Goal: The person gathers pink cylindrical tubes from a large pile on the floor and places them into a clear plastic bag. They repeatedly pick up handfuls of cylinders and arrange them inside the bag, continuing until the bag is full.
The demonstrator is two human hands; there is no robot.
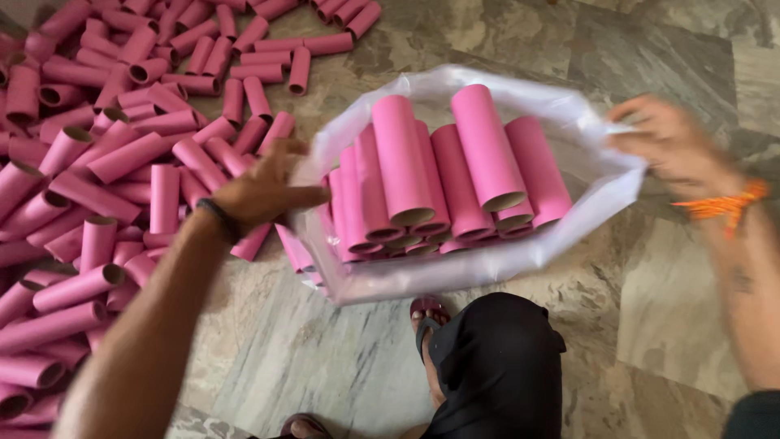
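Pink tubes (455,175) in clear bag (487,264) — left hand (264,191) open at its edge, blurred right hand (670,146) seemingly pinching it.

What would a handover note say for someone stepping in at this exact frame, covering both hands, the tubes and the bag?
Left hand: open, fingers spread, at the left rim of the clear plastic bag; whether it touches is unclear.
Right hand: blurred, at the bag's right rim; grip cannot be told.
Bag sits on the marble floor, mouth held wide.
Done: a stack of pink cardboard tubes lies inside the bag.
Left: a large loose pile of pink tubes is spread on the floor to the left, outside the bag.
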